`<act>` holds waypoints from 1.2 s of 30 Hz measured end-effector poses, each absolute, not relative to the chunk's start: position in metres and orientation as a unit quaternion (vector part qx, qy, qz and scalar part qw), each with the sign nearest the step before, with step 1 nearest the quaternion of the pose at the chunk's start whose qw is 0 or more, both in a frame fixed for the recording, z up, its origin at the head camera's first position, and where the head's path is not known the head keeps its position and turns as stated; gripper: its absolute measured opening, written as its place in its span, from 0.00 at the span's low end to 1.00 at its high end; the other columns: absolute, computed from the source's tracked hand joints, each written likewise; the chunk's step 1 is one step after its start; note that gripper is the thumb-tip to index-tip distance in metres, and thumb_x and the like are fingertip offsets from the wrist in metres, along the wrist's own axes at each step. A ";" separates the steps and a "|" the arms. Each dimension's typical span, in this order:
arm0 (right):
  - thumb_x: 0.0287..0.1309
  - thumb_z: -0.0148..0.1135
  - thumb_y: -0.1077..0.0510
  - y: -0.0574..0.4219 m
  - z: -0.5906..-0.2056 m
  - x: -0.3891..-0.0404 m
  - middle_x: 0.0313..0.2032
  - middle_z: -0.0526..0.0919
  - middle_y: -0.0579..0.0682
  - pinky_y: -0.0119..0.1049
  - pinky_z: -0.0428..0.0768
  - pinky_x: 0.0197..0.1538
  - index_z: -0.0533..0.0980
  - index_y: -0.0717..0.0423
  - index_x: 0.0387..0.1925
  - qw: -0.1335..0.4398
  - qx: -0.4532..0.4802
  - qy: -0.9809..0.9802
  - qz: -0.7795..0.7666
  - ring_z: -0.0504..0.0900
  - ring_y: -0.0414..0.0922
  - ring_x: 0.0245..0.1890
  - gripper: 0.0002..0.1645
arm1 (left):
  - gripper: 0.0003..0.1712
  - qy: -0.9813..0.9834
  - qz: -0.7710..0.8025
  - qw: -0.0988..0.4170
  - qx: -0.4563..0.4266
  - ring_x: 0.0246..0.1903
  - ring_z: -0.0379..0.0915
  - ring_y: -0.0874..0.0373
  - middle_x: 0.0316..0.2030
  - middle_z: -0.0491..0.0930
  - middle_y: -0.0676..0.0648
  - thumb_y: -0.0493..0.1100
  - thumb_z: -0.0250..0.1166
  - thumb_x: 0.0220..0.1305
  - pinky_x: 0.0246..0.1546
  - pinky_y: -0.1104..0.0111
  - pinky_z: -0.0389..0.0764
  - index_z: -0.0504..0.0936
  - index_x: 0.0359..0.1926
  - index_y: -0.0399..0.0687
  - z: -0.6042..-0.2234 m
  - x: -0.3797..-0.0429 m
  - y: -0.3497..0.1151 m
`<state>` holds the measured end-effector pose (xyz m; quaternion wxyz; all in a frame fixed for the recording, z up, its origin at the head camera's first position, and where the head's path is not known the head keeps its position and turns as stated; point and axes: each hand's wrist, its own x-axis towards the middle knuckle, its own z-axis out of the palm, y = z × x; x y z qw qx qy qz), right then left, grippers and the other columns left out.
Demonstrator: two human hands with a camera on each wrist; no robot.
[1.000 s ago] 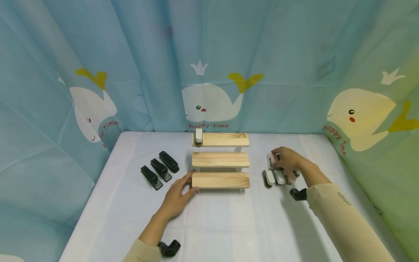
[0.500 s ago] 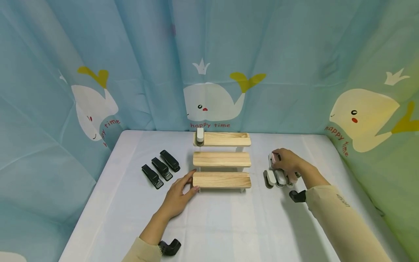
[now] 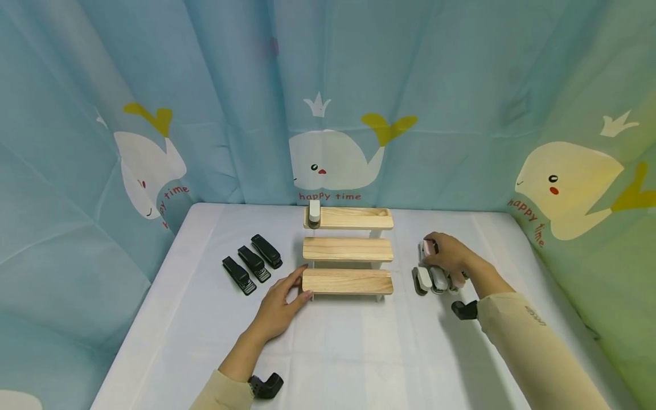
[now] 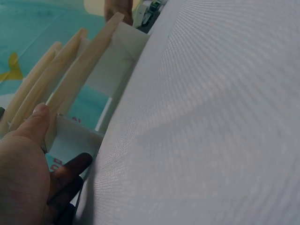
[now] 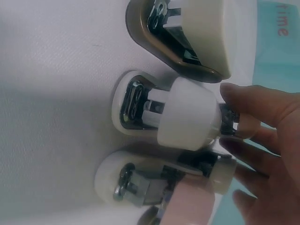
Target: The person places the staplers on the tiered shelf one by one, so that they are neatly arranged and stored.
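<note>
My left hand [image 3: 277,310] holds the left end of the lowest board of a three-tier wooden display stand [image 3: 347,282]. Its thumb [image 4: 35,124] lies at the board's end, with other fingers [image 4: 75,166] down by the table. On the top tier's left end stands a small white stapler [image 3: 314,212]. At the right, my right hand [image 3: 448,253] reaches over a cluster of mini staplers and pinches a pink stapler [image 3: 429,248] in the back row. Nearer the wrist camera are a white stapler with a brown base [image 5: 206,37], a white stapler [image 5: 187,112] and a pink-topped one [image 5: 190,201].
Three black staplers [image 3: 252,263] lie slanted in a row left of the stand. The white-covered table [image 3: 333,353] ends at a blue curtain [image 3: 246,114] printed with whales, which also closes in both sides.
The head view has shifted very slightly. Both hands keep nearly the same places, the left at the stand and the right at the staplers.
</note>
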<state>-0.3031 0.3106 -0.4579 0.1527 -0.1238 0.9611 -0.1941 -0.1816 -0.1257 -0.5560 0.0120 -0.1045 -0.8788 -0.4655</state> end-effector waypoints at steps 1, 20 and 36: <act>0.68 0.67 0.56 0.310 -0.457 -0.303 0.62 0.74 0.77 0.65 0.77 0.57 0.63 0.74 0.70 0.150 -0.124 0.961 -0.194 0.77 0.70 0.58 0.39 | 0.38 -0.879 -0.465 0.012 -0.104 0.68 0.71 0.46 0.60 0.82 0.54 0.67 0.62 0.71 0.70 0.39 0.67 0.60 0.77 0.82 -0.556 -0.182 -0.126; 0.66 0.69 0.51 0.300 -0.451 -0.299 0.65 0.72 0.74 0.65 0.75 0.62 0.64 0.72 0.72 0.120 -0.113 0.966 -0.199 0.77 0.67 0.60 0.43 | 0.38 -0.879 -0.465 0.014 -0.106 0.69 0.71 0.46 0.61 0.82 0.53 0.68 0.61 0.71 0.70 0.39 0.67 0.62 0.78 0.77 -0.555 -0.180 -0.125; 0.70 0.65 0.48 0.293 -0.444 -0.294 0.68 0.70 0.73 0.67 0.72 0.64 0.62 0.72 0.73 0.090 -0.133 0.957 -0.241 0.74 0.68 0.64 0.43 | 0.39 -0.876 -0.470 0.018 -0.110 0.69 0.70 0.46 0.60 0.82 0.54 0.67 0.62 0.71 0.70 0.40 0.66 0.62 0.78 0.76 -0.556 -0.179 -0.125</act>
